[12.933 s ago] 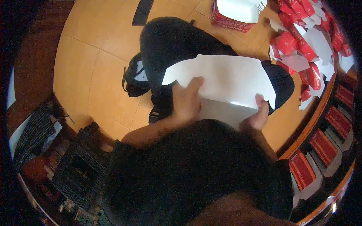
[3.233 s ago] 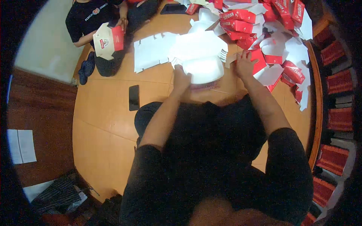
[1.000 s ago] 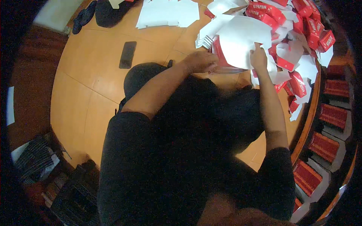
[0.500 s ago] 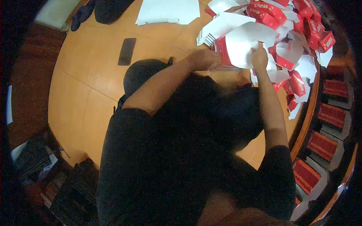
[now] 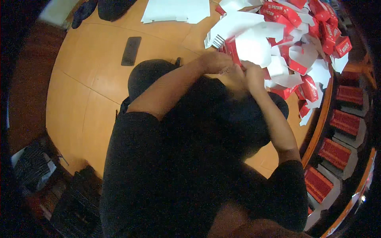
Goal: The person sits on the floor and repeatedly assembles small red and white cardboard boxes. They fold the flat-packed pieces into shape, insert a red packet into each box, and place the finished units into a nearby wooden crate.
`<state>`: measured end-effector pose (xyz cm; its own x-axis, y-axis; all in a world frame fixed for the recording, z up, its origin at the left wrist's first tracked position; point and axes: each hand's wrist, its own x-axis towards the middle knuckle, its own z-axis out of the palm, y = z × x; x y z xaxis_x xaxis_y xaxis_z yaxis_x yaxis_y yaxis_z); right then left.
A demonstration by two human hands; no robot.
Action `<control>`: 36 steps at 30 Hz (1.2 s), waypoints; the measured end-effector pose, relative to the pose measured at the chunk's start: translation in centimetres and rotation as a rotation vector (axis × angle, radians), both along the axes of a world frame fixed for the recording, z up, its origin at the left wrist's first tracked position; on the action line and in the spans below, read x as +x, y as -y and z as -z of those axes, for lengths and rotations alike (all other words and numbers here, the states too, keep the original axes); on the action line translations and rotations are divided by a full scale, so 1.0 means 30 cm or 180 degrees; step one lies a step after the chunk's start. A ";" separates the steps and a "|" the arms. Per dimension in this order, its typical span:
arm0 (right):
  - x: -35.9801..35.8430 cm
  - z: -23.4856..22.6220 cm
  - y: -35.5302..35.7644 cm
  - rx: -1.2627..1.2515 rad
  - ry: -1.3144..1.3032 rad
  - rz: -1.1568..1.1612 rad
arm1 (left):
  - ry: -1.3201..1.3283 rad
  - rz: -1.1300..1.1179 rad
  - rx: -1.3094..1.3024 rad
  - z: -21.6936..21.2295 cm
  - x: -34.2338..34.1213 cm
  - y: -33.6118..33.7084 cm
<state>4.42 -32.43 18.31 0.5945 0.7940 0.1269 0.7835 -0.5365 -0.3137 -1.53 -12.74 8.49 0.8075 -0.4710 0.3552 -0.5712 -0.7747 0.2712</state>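
Note:
A partly folded red and white cardboard box point(image 5: 253, 49) is held up in front of my knees, its white inner face showing. My left hand point(image 5: 216, 62) is closed on its left side near the red panel. At the near edge of the same box, my right hand point(image 5: 253, 74) has its fingers closed on the card, close beside the left hand. The fingertips of both hands are partly hidden. Just beyond the box lies a fanned stack of flat white card blanks point(image 5: 234, 27).
A heap of red and white folded boxes point(image 5: 305, 59) spreads over the right. More flat white sheets point(image 5: 176, 10) lie at the far side. A dark phone point(image 5: 131, 51) rests on the tan floor point(image 5: 83, 83) to the left. Red-patterned panels point(image 5: 337, 152) line the right edge.
My right hand has moved left and nearer, from the box's right side to its near edge beside my left hand. My left hand stays on the box.

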 end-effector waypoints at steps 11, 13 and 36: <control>0.033 -0.023 -0.081 -0.0280 -0.0508 0.0238 | 0.0577 -0.0552 0.0223 -0.044 -0.021 -0.007; 0.051 -0.017 -0.116 -0.0246 -0.0372 0.0235 | 0.0425 -0.0621 0.0176 -0.033 -0.017 -0.008; 0.317 0.205 0.037 0.0755 -0.1614 0.1937 | -0.0921 -0.3386 -0.3012 -0.143 0.079 -0.071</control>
